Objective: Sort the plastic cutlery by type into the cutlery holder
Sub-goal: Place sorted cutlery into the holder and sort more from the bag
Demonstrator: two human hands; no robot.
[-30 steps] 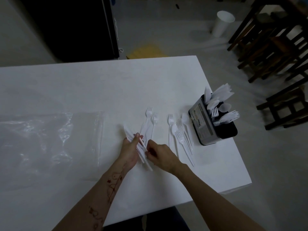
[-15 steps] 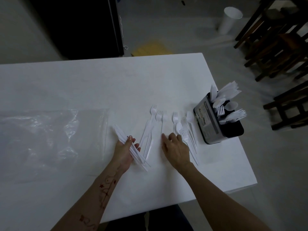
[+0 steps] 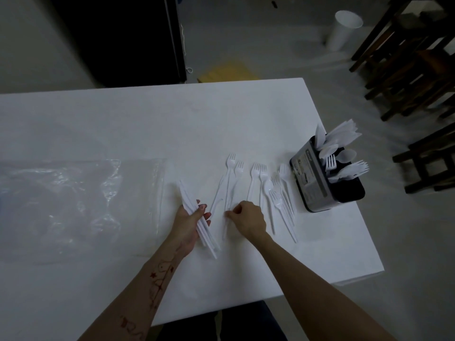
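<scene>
1. The right hand (image 3: 247, 219) has moved from lying flat on the desk (image 3: 123, 119) to pinching a fork handle (image 3: 227, 205).
2. The left hand (image 3: 189, 221) still grips the knife bundle (image 3: 194, 215) (unchanged).
3. Loose forks (image 3: 275, 193) lie beside the cutlery holder (image 3: 320, 183) at the desk's right edge.

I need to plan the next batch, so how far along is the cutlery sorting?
Partly done. The cutlery holder at the table's right edge already has forks, spoons and knives standing in it. In hand: the left hand grips a bundle of knives, and the right hand pinches another piece lying on the table. Left: about ten loose forks beside the holder.
</scene>
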